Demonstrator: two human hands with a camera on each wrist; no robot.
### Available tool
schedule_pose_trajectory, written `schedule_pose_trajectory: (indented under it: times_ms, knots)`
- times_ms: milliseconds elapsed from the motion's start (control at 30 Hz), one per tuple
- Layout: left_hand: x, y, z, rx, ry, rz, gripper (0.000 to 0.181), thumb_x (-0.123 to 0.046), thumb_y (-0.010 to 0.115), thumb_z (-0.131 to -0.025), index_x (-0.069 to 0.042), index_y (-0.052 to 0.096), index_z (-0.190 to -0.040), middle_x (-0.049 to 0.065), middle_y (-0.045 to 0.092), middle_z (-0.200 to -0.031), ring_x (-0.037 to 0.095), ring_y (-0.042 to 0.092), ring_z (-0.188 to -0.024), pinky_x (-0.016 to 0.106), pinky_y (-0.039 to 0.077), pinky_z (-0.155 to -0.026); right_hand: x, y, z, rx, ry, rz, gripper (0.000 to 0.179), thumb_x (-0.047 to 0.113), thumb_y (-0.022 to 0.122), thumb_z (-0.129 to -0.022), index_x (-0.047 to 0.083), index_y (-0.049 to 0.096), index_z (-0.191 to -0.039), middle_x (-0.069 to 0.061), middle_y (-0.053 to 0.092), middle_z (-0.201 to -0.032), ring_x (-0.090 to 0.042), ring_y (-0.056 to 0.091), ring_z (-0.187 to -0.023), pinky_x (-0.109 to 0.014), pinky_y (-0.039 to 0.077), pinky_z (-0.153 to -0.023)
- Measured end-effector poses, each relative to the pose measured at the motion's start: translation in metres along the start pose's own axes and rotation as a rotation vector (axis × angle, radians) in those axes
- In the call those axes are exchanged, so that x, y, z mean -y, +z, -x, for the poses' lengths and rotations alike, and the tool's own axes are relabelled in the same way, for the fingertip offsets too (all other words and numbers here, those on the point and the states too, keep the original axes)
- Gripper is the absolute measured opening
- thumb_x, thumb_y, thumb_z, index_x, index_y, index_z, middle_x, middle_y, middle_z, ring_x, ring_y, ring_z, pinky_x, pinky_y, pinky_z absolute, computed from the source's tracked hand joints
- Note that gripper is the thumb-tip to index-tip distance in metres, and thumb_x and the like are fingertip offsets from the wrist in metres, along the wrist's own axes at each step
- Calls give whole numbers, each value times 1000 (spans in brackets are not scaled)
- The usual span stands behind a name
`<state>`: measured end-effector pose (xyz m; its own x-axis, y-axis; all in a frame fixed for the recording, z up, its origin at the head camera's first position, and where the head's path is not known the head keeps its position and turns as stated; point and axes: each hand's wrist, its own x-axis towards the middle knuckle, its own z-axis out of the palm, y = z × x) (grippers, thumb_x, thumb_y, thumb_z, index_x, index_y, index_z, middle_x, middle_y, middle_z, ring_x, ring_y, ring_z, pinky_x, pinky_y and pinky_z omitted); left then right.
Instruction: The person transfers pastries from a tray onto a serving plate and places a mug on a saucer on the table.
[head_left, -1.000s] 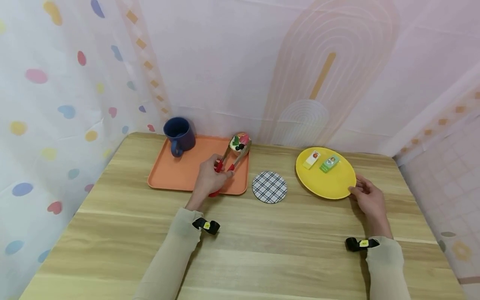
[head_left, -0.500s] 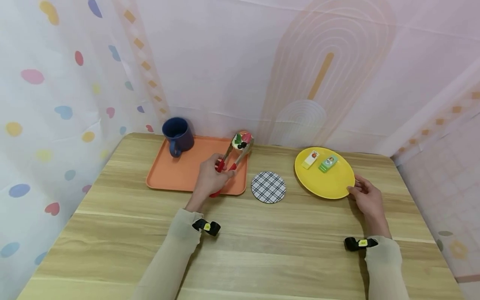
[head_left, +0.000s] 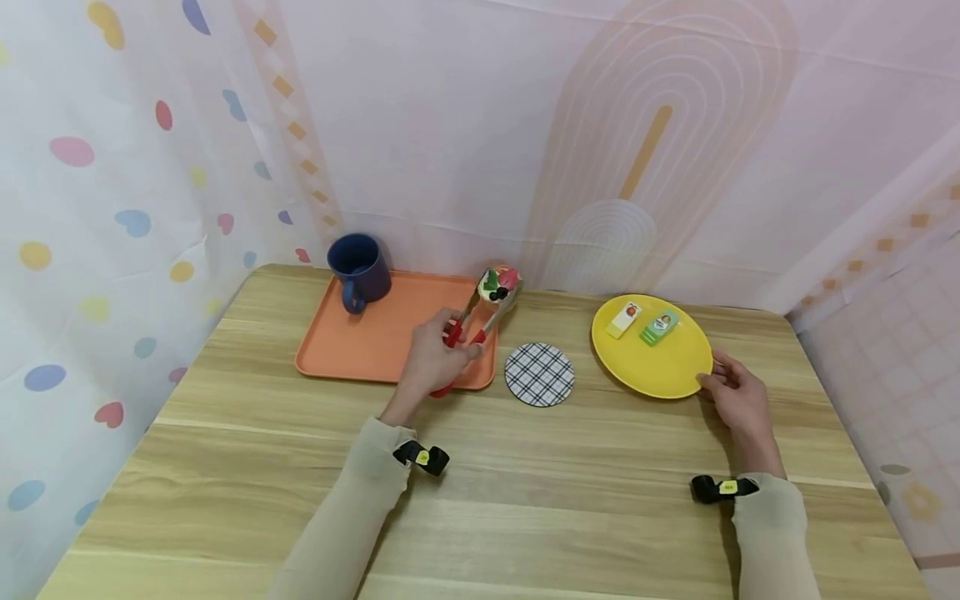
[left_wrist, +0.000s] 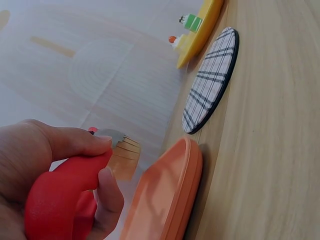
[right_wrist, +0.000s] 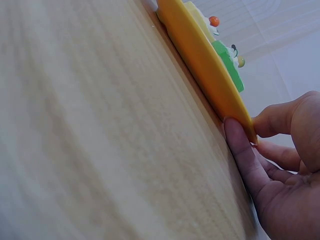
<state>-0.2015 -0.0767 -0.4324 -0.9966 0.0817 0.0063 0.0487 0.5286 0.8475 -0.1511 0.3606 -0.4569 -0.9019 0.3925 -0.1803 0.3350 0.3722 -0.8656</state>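
Note:
My left hand (head_left: 435,358) grips red-handled tongs (left_wrist: 70,187). Between the metal tips of the tongs is a toy cupcake (head_left: 495,285) topped with green, pink and dark pieces; its tan ridged cup shows in the left wrist view. In the head view the cupcake overlaps the back right corner of the orange tray (head_left: 367,354). On the right, my right hand (head_left: 742,400) pinches the near right rim of a yellow plate (head_left: 663,375), thumb above and fingers beneath. Two small toy cake slices, one pale yellow (head_left: 624,319) and one green (head_left: 659,327), lie on the plate.
A dark blue mug (head_left: 360,271) stands at the tray's back left. Between tray and plate lies a round plaid coaster (head_left: 540,375). A patterned cloth backdrop (head_left: 450,125) rises right behind the wooden table (head_left: 570,517).
My left hand has shifted slightly right, carrying the tongs and cupcake from above the tray's back right corner out toward its edge. The right hand and plate stay in place.

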Motion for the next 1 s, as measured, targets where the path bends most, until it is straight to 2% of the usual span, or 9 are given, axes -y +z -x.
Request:
schedule_pose_trajectory:
  times_ms: [167,433,700,1000]
  knots:
    - [-3,3,2,7,21,-3,47,-24,81,-87,-4,60,-123,17,64,-102,21,51,-68,28,39,-54,-1,0,-1,-2,3,-6,57,11,57,-103,6,39,-157,6,54,-117,4,53,-96,-12,55,-77]
    - [-9,9,4,29,48,-8,48,-23,82,-86,-5,61,-126,18,66,-107,24,60,-81,28,47,-61,-1,1,-1,-3,-1,-13,58,11,57,-103,6,39,-157,8,53,-115,6,54,-94,-12,55,-77]
    - [-12,18,8,37,94,13,48,-19,82,-85,-4,62,-127,18,67,-108,21,59,-79,27,47,-61,0,-1,0,5,5,-8,58,10,57,-103,6,38,-158,7,53,-116,5,54,-94,-12,55,-77]
    - [-21,26,12,82,115,38,52,-18,83,-85,-2,60,-129,15,67,-98,17,58,-71,25,48,-57,-2,-2,0,2,3,-2,58,10,57,-103,6,38,-158,6,52,-116,4,54,-94,-12,55,-77]
